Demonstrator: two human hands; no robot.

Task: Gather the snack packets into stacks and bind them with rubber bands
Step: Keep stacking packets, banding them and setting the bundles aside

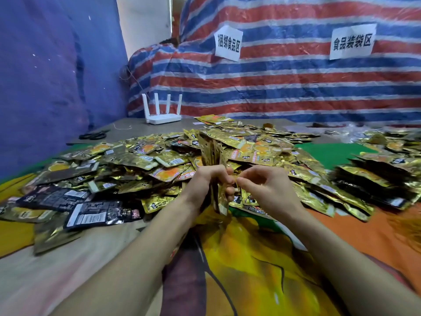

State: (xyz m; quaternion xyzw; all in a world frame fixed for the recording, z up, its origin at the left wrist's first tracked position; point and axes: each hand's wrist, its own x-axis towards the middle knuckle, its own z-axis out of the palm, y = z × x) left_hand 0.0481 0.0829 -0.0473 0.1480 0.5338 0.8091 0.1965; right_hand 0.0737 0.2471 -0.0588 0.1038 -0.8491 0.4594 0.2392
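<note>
The work looks to be in its early part, with one bundle in the making. The left hand (205, 181) grips a stack of packets (211, 151) standing on edge just above the near side of the table, its fingers curled round the lower half of the stack while the top fans out a little. The right hand (262, 185) is close against it, thumb and forefinger pinching a thin yellow strip that looks like a rubber band (237, 186) at the stack's side. Whether the band already goes round the stack cannot be told; I judge the binding of this stack to be under way and not finished. Far more is left: a broad pile of loose packets (136, 160) covers the table beyond the hands, lying in all directions. To the right, another heap (369, 183) lies in tidier overlapping rows, perhaps bundles already done, though no bands show on it through the blur.
</note>
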